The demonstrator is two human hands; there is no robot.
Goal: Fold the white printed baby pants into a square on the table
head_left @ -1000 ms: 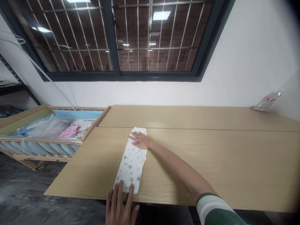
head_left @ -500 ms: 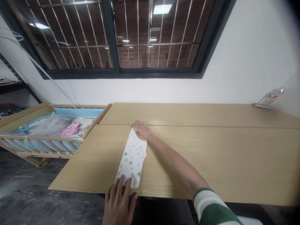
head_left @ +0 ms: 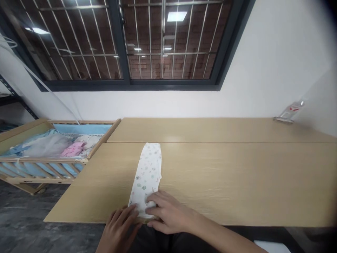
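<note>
A long, narrow folded white cloth [head_left: 147, 168] with small green prints lies lengthwise on the wooden table [head_left: 237, 175], running from the middle seam to the near edge. My left hand [head_left: 118, 228] rests at the cloth's near left corner, fingers together on its edge. My right hand [head_left: 168, 212] lies on the near end of the cloth, fingers curled and pinching the fabric. Both hands sit side by side at the table's front edge.
A wooden baby crib [head_left: 52, 151] with blue lining, a pink garment [head_left: 71, 149] and other cloths stands left of the table. A barred window [head_left: 126, 42] fills the wall behind. A small plastic item [head_left: 288, 112] leans at the far right corner.
My right hand has come back from the far end of the cloth to its near end, beside my left hand. The cloth stays flat in place.
</note>
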